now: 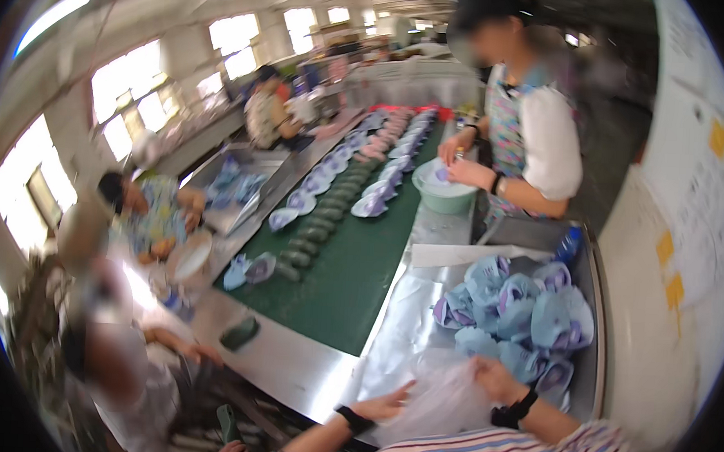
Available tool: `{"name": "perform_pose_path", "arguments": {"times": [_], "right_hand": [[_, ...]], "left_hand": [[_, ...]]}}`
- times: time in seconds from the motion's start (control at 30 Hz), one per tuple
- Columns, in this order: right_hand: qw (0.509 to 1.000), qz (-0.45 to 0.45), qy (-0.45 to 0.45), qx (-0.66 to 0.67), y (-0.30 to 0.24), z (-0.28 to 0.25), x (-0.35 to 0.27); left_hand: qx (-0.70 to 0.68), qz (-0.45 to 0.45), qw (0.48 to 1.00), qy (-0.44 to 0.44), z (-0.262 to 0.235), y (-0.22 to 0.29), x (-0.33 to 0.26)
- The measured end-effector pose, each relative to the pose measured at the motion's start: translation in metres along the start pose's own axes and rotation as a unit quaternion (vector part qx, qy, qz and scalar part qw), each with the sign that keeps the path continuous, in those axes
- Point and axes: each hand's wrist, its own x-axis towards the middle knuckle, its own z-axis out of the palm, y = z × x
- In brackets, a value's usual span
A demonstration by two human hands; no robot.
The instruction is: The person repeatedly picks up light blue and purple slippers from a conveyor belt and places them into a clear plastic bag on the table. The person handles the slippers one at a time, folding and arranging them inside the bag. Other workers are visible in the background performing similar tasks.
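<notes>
At the counter [407, 306], filmy plastic [445, 398] lies between left grip [384, 403] and right grip [501, 382].

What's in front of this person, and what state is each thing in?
Plastic bag: thin, crumpled.
Left hand: fingers stretched at the bag; grip unclear.
Right hand: fingers bent at the bag; grip unclear.
Blue and purple pieces: heaped loosely.
Metal tray: partly filled with that heap.
Green belt: partly covered; motion can't be told.
Blue bottle: standing; cap unclear.
Green bowl: upright.
</notes>
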Motion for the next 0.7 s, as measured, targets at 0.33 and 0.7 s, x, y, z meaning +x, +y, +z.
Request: {"name": "perform_pose_path", "arguments": {"times": [0.33,0.7], "right_hand": [[0.897,-0.207,0.057,-0.386,-0.002,0.054,0.005],[0.902,0.014,-0.268,-0.338,0.049,0.033,-0.032]], "left_hand": [[0.045,0.099,0.97,0.216,0.068,0.058,0.034],[-0.086,0.252,0.761,0.592,0.06,0.087,-0.019]]}}
